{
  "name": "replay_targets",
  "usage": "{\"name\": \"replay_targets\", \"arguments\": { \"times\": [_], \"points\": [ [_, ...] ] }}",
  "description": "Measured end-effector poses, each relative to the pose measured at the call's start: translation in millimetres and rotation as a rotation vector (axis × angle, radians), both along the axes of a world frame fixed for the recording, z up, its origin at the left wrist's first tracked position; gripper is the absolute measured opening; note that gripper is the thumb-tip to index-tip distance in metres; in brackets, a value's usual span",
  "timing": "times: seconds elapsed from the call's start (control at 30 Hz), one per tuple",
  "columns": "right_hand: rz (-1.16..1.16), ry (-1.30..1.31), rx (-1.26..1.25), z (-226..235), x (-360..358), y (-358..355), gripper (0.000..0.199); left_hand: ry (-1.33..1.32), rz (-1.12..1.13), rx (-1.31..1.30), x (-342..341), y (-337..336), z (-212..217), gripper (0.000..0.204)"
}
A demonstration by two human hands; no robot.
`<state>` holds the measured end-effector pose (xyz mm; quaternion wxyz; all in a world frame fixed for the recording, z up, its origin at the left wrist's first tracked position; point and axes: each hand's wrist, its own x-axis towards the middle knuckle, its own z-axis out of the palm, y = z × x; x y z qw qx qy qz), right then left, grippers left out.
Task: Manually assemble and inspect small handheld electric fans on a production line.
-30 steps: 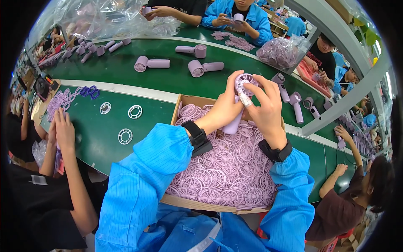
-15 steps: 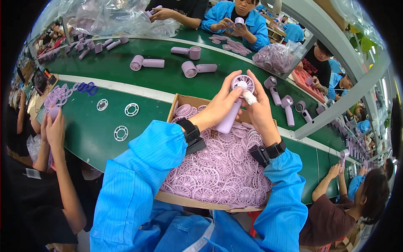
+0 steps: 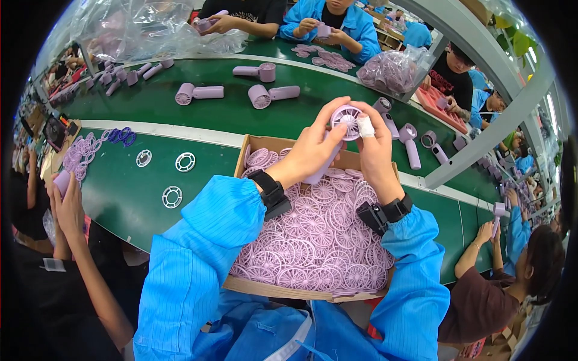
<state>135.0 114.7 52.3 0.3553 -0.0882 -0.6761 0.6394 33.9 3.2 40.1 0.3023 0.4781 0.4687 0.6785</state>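
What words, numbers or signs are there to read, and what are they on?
Black cloth T-shirt at the top: small pale lettering, which I won't copy out.
Black cloth top with red printing, upper right: too small and blurred to read.
Lilac plastic handheld fan between the left hand and right hand: no readable writing shows.
I can't make out any other text.

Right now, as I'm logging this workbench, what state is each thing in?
Lilac handheld fan: held, spoked end toward the camera.
Left hand: closed on the fan.
Right hand: holding the fan's head.
Cardboard box: open.
Lilac fan grilles: loosely piled inside, overlapping.
Three white rings: lying flat, apart.
Black wristbands: both strapped on.
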Motion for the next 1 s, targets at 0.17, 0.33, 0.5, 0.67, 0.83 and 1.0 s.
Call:
{"name": "replay_targets", "arguments": {
  "times": [0.17,0.33,0.5,0.67,0.83,1.0],
  "points": [
    [-0.004,0.077,0.078,-5,-6,0,0.029,0.263,0.221,0.094,-5,8,-8,0.068],
    [0.061,0.045,-0.054,-12,-4,6,0.03,0.374,0.189,0.086,-11,8,-11,0.072],
    [0.043,0.02,-0.064,-14,-1,8,0.036,0.294,0.098,-0.065,-10,6,-6,0.067],
    [-0.059,-0.403,0.001,11,13,44,0.033,-0.453,0.121,-0.137,-27,15,-11,0.058],
    [-0.566,-0.725,0.823,-10,67,178,0.029,-0.496,0.493,-0.093,-53,26,-32,0.053],
    [-0.827,-0.945,0.914,-127,113,241,0.038,-0.416,0.465,-0.03,-46,33,-43,0.048]
  ]
}}
